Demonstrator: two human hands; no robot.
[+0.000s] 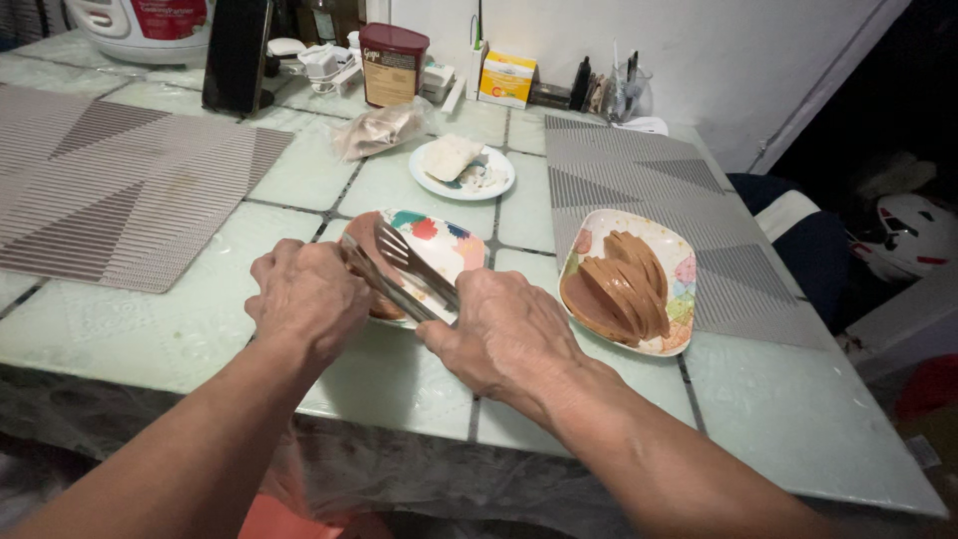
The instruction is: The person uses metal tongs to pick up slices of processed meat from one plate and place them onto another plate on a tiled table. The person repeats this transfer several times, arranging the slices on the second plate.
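Note:
A flowered plate (446,243) lies in front of me on the pale green tiled table and carries a brown slice (364,231), partly hidden by my hands. My left hand (304,294) rests on the plate's left edge, fingers curled over the slice and a metal utensil. My right hand (499,334) grips the handle of a metal fork (399,250) whose tines point up and left over the plate. To the right, a second flowered plate (675,252) holds several brown slices (619,284) standing in a fanned row.
A small white plate (496,182) with a pale piece of food sits behind. Striped placemats (110,190) lie left and right. A brown canister (392,65), yellow box (506,78), plastic bag (377,130) and black speaker (236,55) line the back. The table edge is near me.

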